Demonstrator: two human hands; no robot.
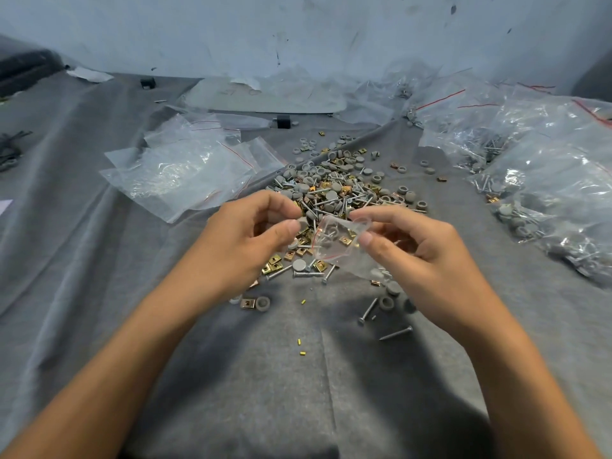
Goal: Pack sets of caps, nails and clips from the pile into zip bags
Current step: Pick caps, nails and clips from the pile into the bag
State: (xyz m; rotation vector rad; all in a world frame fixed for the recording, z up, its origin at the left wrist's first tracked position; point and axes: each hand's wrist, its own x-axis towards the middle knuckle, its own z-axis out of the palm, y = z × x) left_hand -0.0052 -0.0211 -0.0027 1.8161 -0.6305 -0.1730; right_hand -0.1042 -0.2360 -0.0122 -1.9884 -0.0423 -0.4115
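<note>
Thumb and forefinger of the right hand [427, 246] pinch the small zip bag [334, 243] by its right side, holding it in the air just above the near edge of the pile [337, 190]. The left hand [245, 240] sits just left of the bag's red-lined mouth, fingers curled and thumb close to forefinger; I cannot tell whether they pinch a part or nothing. At least 1 brass clip [346, 240] shows through the film. The bag looks thin, limp and slippery, light even when loaded, and nail points could prick it, so I'd judge the stiffer zip strip the best hold, 1 hand on each lip. Empty bags [178, 170] lie far left, filled bags [536, 180] to the right, all on grey cloth [298, 376].
</note>
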